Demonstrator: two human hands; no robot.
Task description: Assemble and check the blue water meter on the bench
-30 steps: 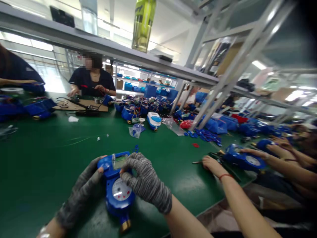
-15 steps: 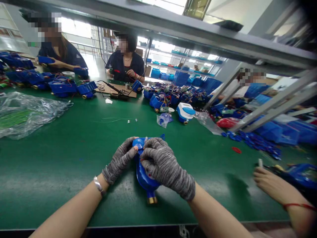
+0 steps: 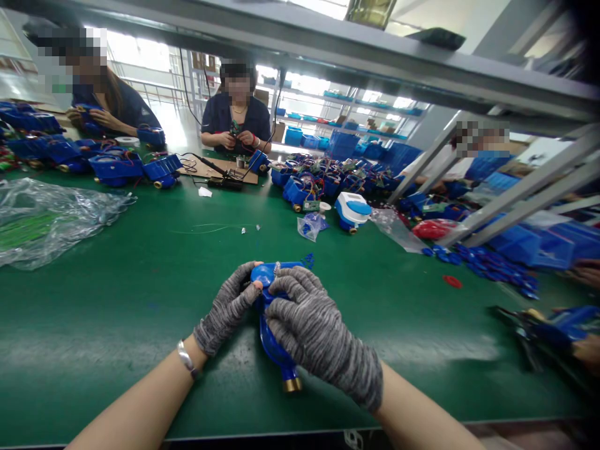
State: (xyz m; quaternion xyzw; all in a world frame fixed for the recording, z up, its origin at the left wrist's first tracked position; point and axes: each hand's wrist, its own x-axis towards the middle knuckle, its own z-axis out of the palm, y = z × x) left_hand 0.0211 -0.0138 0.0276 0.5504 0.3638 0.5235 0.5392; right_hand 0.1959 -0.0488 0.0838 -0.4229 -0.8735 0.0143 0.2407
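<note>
A blue water meter point(image 3: 275, 347) with a brass threaded end lies on the green table in front of me, its brass end towards me. My left hand point(image 3: 225, 312), in a grey fingerless glove, grips its far left side, thumb on the round blue lid. Over the right side of the body lies my right hand point(image 3: 319, 325), gloved alike, fingers bent and pressed against the meter. Its fingertips are partly hidden, so a small part between them cannot be made out. Small blue pieces point(image 3: 308, 259) lie just beyond the meter.
Ahead stands a white-and-blue meter point(image 3: 352, 211) beside a small plastic bag point(image 3: 312, 226). Blue meter bodies with wires point(image 3: 328, 178) are heaped behind. A clear bag point(image 3: 56, 219) lies left. Pliers point(image 3: 520, 328) and a co-worker's hand point(image 3: 588, 350) are at right. Metal struts point(image 3: 525, 194) slant down.
My right hand has shifted slightly right and down along the meter, while my left hand keeps its hold. At right, the co-worker's hand has pulled back towards the edge, and pliers now show.
</note>
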